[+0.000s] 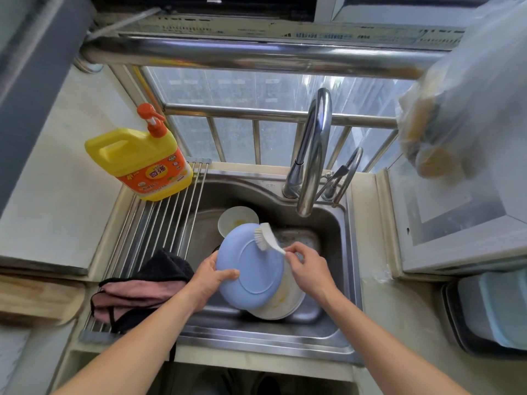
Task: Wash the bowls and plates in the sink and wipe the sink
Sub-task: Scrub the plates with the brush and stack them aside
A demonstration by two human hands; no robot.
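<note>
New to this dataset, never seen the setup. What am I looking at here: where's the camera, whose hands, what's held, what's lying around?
There is no robot here. It is one picture from a wide-angle camera worn on a person's head, looking down at their own bare hands over a steel sink.

The left hand holds a blue plate by its rim, underside facing the camera and tilted up. The right hand has its grip on the handle of a white dish brush, bristles against the plate.

In the sink, a white plate with yellowish residue lies under the blue one, and a white bowl sits behind it. No water can be seen coming from the faucet.

On the left, a roll-up metal rack spans the sink edge, carrying a yellow detergent bottle and a pink and black cloth.
</note>
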